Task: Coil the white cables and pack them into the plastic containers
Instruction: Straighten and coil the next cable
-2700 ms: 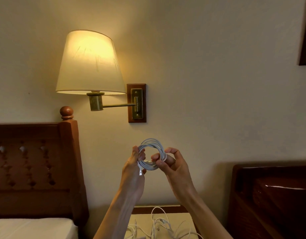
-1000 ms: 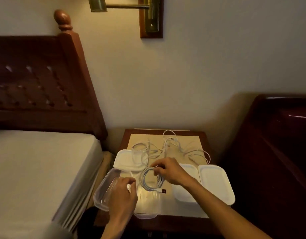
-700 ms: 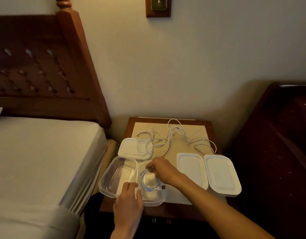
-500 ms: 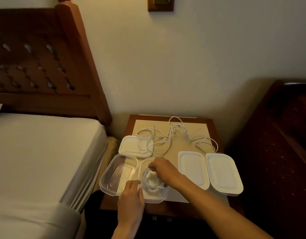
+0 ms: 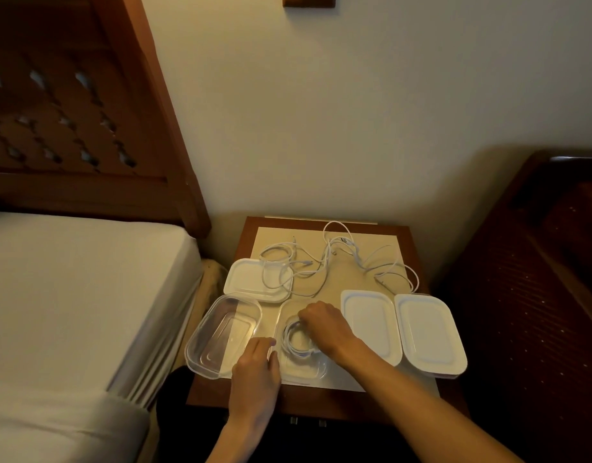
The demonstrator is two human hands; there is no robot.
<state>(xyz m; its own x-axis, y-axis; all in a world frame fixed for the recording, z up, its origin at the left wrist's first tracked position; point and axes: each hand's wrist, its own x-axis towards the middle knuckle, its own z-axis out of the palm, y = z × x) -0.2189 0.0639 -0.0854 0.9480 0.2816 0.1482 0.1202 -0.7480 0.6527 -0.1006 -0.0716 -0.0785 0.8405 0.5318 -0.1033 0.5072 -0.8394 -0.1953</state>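
Here, two clear containers, three white lids; right hand grip pinching coiled cable; left hand grip unclear.

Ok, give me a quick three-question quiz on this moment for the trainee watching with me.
1. True or false: the coiled cable lies inside a clear container.
2. Which is right? A: every white lid is on a container. B: the left clear container holds nothing. C: no cables remain loose.
3. Fill in: the left hand rests at the container's edge while the right hand reaches onto the ____.

Key: 1 true. 2 B: the lid near the loose cables lies flat on the nightstand, and the two white lids to the right hide whatever is under them. 3 coiled cable.
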